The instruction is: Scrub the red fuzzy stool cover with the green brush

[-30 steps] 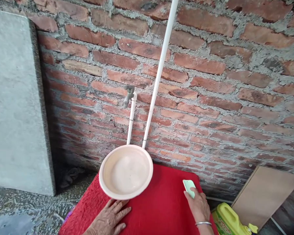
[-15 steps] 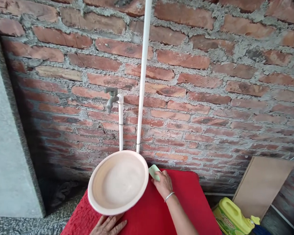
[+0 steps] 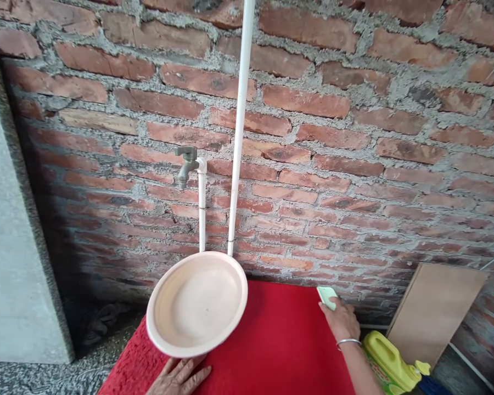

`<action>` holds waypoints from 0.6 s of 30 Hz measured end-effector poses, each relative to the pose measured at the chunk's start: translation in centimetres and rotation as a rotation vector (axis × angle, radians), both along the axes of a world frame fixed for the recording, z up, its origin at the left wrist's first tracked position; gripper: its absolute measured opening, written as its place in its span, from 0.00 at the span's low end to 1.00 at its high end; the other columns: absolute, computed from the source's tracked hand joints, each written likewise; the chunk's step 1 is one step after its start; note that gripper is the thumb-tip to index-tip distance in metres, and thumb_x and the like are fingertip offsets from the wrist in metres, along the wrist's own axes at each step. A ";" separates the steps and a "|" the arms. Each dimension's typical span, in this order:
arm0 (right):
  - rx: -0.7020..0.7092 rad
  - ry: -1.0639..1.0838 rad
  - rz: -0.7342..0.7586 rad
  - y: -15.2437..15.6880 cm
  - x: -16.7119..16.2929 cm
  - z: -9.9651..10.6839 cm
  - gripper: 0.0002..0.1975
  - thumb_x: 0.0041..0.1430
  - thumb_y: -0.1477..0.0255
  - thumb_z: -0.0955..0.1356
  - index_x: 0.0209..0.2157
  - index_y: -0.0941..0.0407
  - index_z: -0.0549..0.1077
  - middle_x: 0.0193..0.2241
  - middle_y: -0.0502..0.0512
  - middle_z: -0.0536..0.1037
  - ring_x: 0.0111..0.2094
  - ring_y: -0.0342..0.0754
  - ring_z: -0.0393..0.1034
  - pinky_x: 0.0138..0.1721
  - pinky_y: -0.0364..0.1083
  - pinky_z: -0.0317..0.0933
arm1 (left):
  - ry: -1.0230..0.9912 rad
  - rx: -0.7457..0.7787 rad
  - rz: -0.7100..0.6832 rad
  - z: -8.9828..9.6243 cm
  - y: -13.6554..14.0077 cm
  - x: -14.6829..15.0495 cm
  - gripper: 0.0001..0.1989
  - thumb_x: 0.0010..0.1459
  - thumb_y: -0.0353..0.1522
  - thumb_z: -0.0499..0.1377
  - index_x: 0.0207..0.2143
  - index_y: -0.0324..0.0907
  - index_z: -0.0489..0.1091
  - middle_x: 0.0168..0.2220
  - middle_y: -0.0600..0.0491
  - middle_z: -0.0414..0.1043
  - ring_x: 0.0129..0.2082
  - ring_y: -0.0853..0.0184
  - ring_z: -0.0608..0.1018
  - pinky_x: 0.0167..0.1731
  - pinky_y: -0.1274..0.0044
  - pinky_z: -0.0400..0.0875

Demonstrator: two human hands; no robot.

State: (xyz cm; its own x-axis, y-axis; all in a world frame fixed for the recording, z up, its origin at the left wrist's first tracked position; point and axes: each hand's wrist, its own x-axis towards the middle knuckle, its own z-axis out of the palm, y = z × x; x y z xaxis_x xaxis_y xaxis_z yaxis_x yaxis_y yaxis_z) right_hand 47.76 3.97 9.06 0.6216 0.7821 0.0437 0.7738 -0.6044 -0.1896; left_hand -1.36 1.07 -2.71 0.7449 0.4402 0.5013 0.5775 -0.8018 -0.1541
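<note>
R hand (image 3: 343, 322) w/ green item (image 3: 326, 297) now away from basin (image 3: 189, 350).

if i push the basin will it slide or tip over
The basin looks broad and shallow, so it would probably slide before tipping. Its smooth, plastic-looking finish suggests something fairly stiff and slick. It may be light, though any contents are hard to tell.

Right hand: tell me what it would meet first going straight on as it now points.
Probably the brick wall behind the red cloth, with the green block in the right hand leading; the gap is hard to judge.
</note>
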 end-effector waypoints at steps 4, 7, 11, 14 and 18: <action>0.079 0.057 0.246 1.1 -8.4 -1.6 0.20 0.60 0.56 0.65 0.51 0.48 0.75 0.41 0.55 0.73 0.40 0.50 0.73 0.43 0.45 0.63 | -0.012 0.040 0.005 0.0 0.0 0.0 0.33 0.63 0.50 0.56 0.67 0.58 0.52 0.52 0.59 0.77 0.47 0.67 0.79 0.46 0.79 0.71; 0.116 0.098 0.414 2.0 -15.0 -3.0 0.16 0.57 0.59 0.68 0.47 0.43 0.76 0.41 0.50 0.73 0.40 0.47 0.72 0.43 0.42 0.62 | -0.022 -0.015 0.009 -0.2 0.1 0.0 0.31 0.63 0.50 0.56 0.66 0.61 0.53 0.53 0.59 0.76 0.49 0.66 0.78 0.49 0.79 0.69; 0.119 0.112 0.503 2.1 -17.6 -4.1 0.15 0.54 0.61 0.71 0.45 0.43 0.77 0.40 0.50 0.73 0.41 0.48 0.72 0.45 0.43 0.61 | -0.026 -0.037 0.012 -0.3 0.2 0.0 0.30 0.63 0.49 0.56 0.65 0.62 0.55 0.53 0.59 0.76 0.48 0.66 0.78 0.51 0.78 0.68; 0.096 0.097 0.432 1.0 -13.8 -4.1 0.16 0.56 0.61 0.69 0.47 0.44 0.77 0.39 0.52 0.72 0.39 0.48 0.72 0.44 0.44 0.62 | -0.029 -0.010 0.009 -0.2 0.0 0.1 0.29 0.64 0.47 0.56 0.65 0.60 0.56 0.55 0.58 0.74 0.49 0.64 0.77 0.52 0.76 0.68; 0.040 0.047 0.196 -2.0 -5.4 -2.7 0.19 0.59 0.59 0.66 0.49 0.49 0.76 0.37 0.56 0.73 0.37 0.52 0.74 0.42 0.48 0.64 | -0.055 -0.012 0.012 0.2 -0.4 0.3 0.29 0.64 0.45 0.56 0.66 0.58 0.56 0.57 0.56 0.72 0.50 0.63 0.77 0.53 0.74 0.68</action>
State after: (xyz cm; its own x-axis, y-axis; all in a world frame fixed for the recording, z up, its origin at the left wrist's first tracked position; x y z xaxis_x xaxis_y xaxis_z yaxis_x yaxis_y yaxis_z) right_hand 42.35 1.95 6.31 0.4599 0.8865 0.0517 0.8654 -0.4345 -0.2496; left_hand -1.07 0.67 -2.53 0.7113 0.4549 0.5358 0.5941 -0.7965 -0.1124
